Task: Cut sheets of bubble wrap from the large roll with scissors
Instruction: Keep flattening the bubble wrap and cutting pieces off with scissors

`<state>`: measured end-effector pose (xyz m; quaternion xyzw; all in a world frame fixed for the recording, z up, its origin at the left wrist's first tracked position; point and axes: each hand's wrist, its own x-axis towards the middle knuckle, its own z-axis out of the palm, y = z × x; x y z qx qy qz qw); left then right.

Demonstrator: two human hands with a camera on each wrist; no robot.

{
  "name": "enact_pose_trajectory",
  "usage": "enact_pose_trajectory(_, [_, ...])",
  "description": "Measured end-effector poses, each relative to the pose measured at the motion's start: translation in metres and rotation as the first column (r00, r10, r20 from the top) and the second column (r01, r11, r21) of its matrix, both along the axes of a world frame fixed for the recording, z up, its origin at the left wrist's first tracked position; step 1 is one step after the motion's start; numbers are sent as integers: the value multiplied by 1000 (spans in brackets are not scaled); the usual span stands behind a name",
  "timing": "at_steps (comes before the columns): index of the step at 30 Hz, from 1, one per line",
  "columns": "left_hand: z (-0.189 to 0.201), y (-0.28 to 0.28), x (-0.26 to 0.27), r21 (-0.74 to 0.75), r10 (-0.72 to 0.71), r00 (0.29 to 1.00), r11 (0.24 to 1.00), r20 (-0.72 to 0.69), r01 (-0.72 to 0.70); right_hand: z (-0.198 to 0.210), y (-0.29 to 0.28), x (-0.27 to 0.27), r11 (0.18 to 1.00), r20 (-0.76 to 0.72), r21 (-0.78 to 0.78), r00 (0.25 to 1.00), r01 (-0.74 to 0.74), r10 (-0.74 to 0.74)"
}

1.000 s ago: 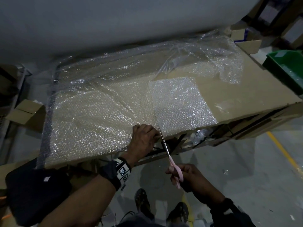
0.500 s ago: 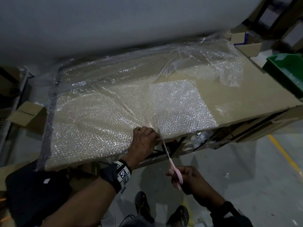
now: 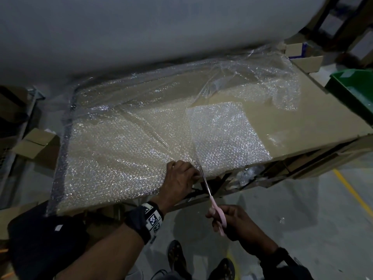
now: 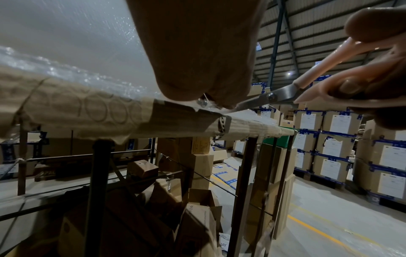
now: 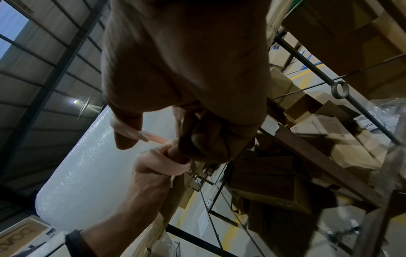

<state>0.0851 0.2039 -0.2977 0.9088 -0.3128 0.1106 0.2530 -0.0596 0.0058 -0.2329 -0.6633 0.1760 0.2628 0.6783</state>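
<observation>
The right hand (image 3: 232,224) grips the pink-handled scissors (image 3: 210,196), fingers through the loops, blades entering at the surface's (image 3: 282,122) near edge. Beside them, the left hand's (image 3: 179,179) curled fingers pin the bubble wrap (image 3: 121,150): light, limp, slippery film, best held taut close to the cut. Since the earlier frame the blades have advanced slightly. Beyond looms the large roll (image 3: 141,27).

Scissors (image 4: 283,94) — blades at table edge (image 4: 180,120)

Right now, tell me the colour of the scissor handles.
Pale pink; the scissors show it best in the left wrist view, gripped by the right hand.
</observation>
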Motion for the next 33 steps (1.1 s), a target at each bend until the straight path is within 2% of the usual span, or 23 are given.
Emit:
enact_pose_trajectory(17, [1, -1, 0, 37, 0, 998, 999, -63, 3, -6, 4, 17, 1000, 26, -2, 999, 25, -25])
enact_pose_trajectory(33, [1, -2, 2, 20, -9, 999, 1000, -39, 10, -7, 6, 31, 999, 41, 27, 999, 35, -36])
